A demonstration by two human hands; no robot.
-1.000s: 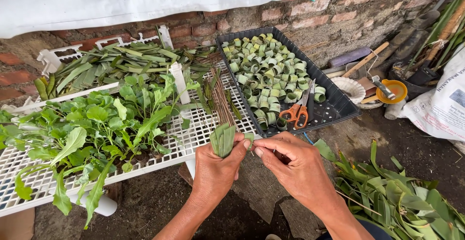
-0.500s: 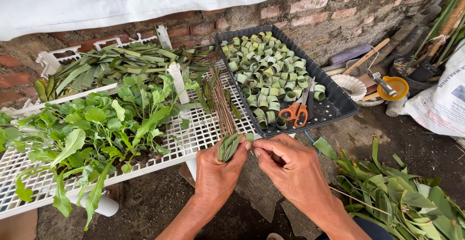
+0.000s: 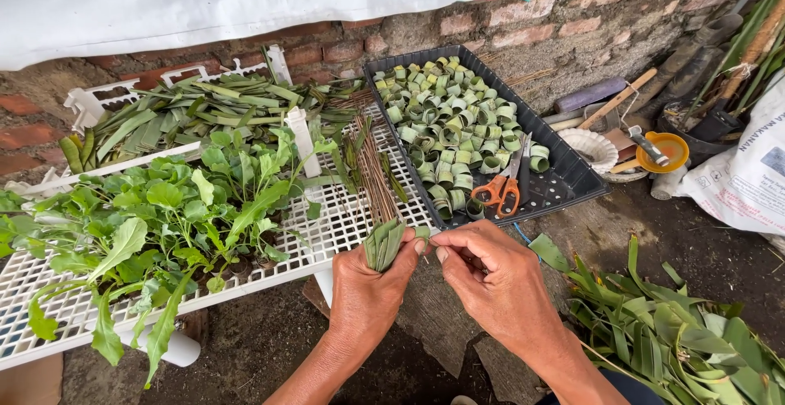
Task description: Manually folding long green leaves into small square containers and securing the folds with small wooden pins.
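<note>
— Clamped tight, left hand (image 3: 372, 290): thumb and fingers closed around a folded leaf strip (image 3: 383, 243), pleats upright, tips fanned above the knuckles. Right hand (image 3: 491, 278) pinched shut too, thumb against forefinger, touching the strip's right edge.

— Anything between those right fingertips?

— Too small to tell (maybe a sliver, maybe just the leaf's end). Held just past the front edge of the white mesh rack (image 3: 352, 217), over bare ground.

— Advice for doing it well?

— Probably best: squeeze low on the folds with the left so the layers stay stacked, and work only the loose end with the right. Short, close movements; no tugging, or the pleats likely spring apart.

— And round about?

— Bundle of thin sticks (image 3: 378, 172) on the rack, just behind the left hand. Black tray (image 3: 572, 177) near the right hand, packed with green leaf rings (image 3: 450, 127), orange-handled scissors (image 3: 500, 191) lying on its near part. Leafy seedlings (image 3: 180, 200) well to the left, long leaf blades (image 3: 188, 110) behind them, cut leaves (image 3: 679, 331) heaped on the ground at right.

— Elbows clear of the seedlings, then.
</note>
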